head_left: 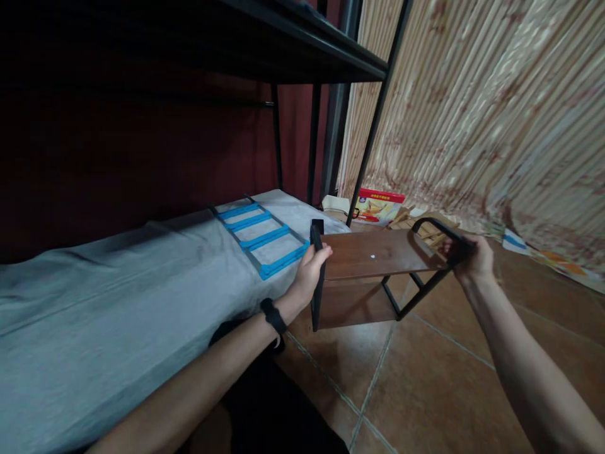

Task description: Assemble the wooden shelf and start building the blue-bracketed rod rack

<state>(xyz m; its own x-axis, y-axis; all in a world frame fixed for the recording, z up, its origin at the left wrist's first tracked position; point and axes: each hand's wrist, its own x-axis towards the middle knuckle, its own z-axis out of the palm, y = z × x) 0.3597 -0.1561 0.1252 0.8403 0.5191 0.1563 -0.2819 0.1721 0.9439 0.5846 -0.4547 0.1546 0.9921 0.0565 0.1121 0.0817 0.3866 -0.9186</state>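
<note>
Between my two hands is a small two-tier shelf (368,255) with brown wooden boards and a black metal frame. It is tilted, and its lower board is partly in view beneath the upper one. My left hand (309,274) grips the black upright at the shelf's left end. At the other end, my right hand (476,260) is closed around the curved black side frame, its fingertips partly hidden. A ladder-like frame with blue rungs (265,237) lies on the grey-covered bed, just left of the shelf.
The bed (155,302) runs along the left, below a black metal bunk frame (373,126). Behind the shelf are a red-and-yellow box (378,208), a white container (336,203) and a slatted wooden piece (428,233). A patterned curtain (472,113) hangs above the brown tiled floor (439,384).
</note>
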